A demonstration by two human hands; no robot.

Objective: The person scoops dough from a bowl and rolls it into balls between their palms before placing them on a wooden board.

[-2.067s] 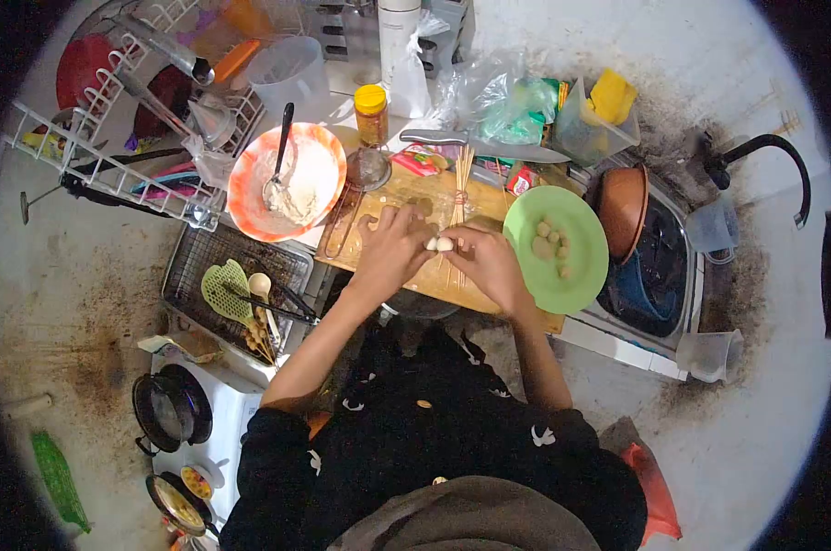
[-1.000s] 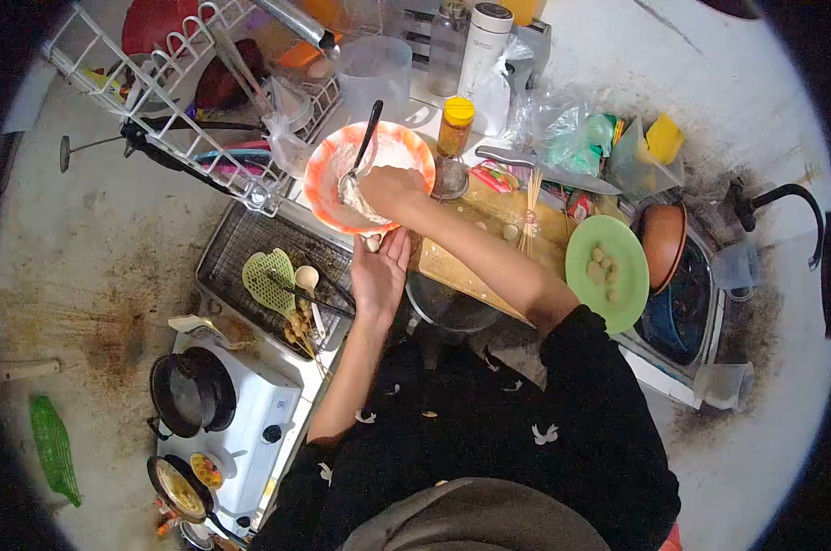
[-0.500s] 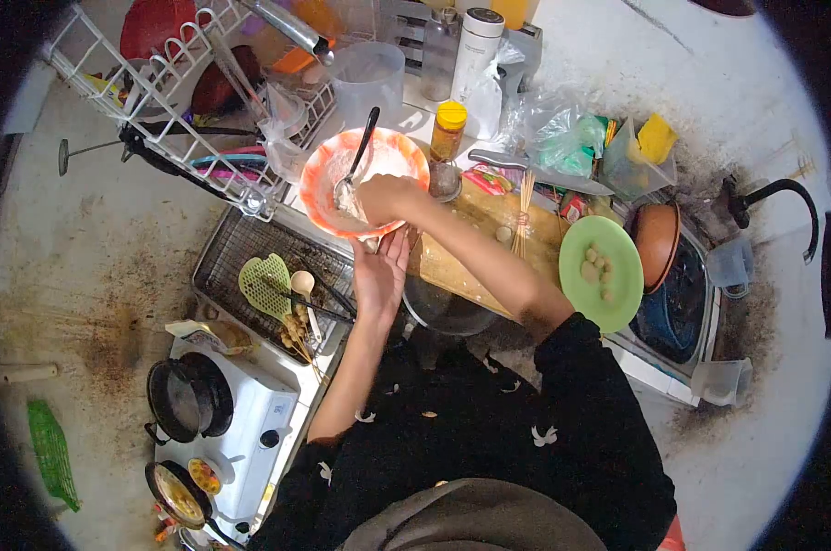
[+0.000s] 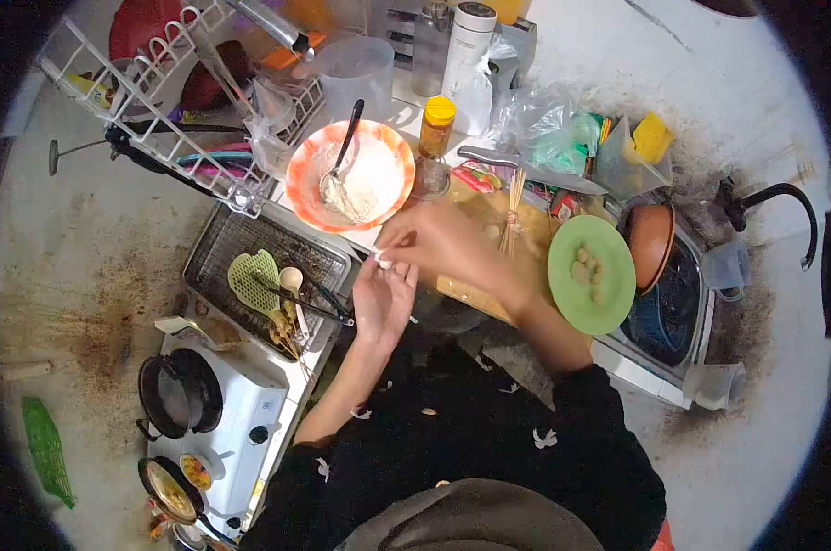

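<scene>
My right hand (image 4: 424, 241) is pinched on a small white piece of dough (image 4: 384, 261), just below the orange-and-white bowl (image 4: 299, 188). Beneath it my left hand (image 4: 383, 298) is palm up with its fingers spread, and the dough piece is at its fingertips. The bowl holds white flour and a spoon (image 4: 348, 138) with a black handle. A green plate (image 4: 571, 298) with several small dough balls lies to the right. Between plate and bowl is a wooden board (image 4: 470, 296), partly hidden by my right forearm, with a bundle of sticks (image 4: 514, 207) on it.
A wire tray (image 4: 215, 266) with a green slotted turner (image 4: 250, 275) is left of my hands. A stove (image 4: 241, 395) with pans stands lower left. A yellow-lidded jar (image 4: 436, 129) is behind the board. A sink (image 4: 695, 354) and black faucet (image 4: 783, 191) are at the right.
My right hand has come out of the bowl and down to my left hand, with a small white piece in its fingers. The view has shifted slightly.
</scene>
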